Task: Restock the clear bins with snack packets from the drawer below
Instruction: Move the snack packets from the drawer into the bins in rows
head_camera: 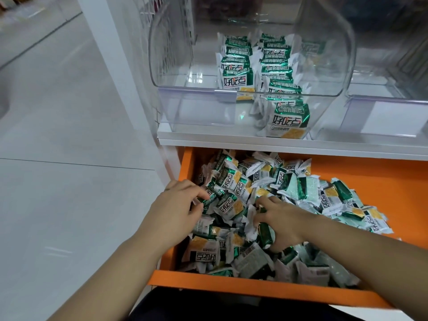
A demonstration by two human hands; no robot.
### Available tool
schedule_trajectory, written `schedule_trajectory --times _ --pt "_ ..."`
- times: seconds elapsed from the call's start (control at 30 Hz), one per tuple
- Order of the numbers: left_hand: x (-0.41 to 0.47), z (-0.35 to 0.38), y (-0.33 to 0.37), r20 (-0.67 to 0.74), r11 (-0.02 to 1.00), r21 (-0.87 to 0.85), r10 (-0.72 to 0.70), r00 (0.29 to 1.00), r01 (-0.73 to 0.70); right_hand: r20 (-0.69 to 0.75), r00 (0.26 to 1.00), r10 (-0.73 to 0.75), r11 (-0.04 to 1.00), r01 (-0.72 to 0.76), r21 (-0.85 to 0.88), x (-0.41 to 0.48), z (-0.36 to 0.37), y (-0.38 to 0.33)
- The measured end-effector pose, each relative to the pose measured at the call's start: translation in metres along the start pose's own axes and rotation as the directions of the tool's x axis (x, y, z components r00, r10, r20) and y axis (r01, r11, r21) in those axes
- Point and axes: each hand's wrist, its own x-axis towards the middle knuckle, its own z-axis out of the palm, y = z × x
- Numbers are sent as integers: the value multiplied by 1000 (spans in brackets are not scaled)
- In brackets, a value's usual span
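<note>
An orange drawer [254, 286] stands pulled out from under a white shelf [231, 141], and it is heaped with green-and-white snack packets [234, 181] lying loose at every angle, thickest in its left and near parts, with bare orange floor showing at the far right. Both hands are down in the heap. The left hand [178, 207], by the drawer's left wall, has its fingers curled and pinches a green-edged packet between thumb and fingertips. The right hand [282, 223], nearer the middle, has its fingers bent into the pile and grips a small clutch of packets, one green one under the thumb. On the shelf above sits a clear bin [176, 72] with rounded walls; inside it stacked packets [236, 66] run in two rows from far to near along its middle and right, and its left part shows bare plastic. Just beside it on the right is a second clear bin [382, 112] with a white label strip on its front. A white upright [129, 89] frames the shelf's left side, and beyond it lies a pale tiled floor [58, 135], glossy with reflected light.
</note>
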Motion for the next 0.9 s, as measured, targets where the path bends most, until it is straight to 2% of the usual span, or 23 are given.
schedule_trajectory --times 0.17,0.27,0.33,0.4,0.5,0.6,0.67,0.73,0.8,0.9 --pt "-2 -3 4 34 999 43 -4 999 2 -172 984 51 994 -34 101 -27 -12 11" --pt "-2 -10 12 75 999 48 -17 997 13 -365 929 62 976 20 217 -47 -29 9" --pt "-2 -24 24 117 999 -24 -25 993 28 -486 873 48 951 108 288 -64 -43 0" --pt "-3 -43 43 264 986 -150 -34 964 75 -578 815 25 922 204 328 -83 -58 -14" --pt "-7 -72 71 526 956 -253 6 851 149 -677 736 -6 899 300 319 -108 -77 -34" --pt "-12 -91 88 588 927 -324 40 808 190 -771 637 -4 906 329 267 -121 -94 -46" --pt "-17 -100 100 595 811 -505 79 800 296 -816 577 34 904 331 272 -128 -108 -52" --pt "-22 -105 111 541 610 -699 111 834 372 -859 506 76 891 351 286 -132 -125 -57" --pt "-23 -107 121 460 421 -822 94 883 383 -889 445 111 891 352 287 -135 -140 -60" --pt "-26 -108 130 360 210 -915 49 932 343 -879 443 175 885 320 338 -136 -155 -66"
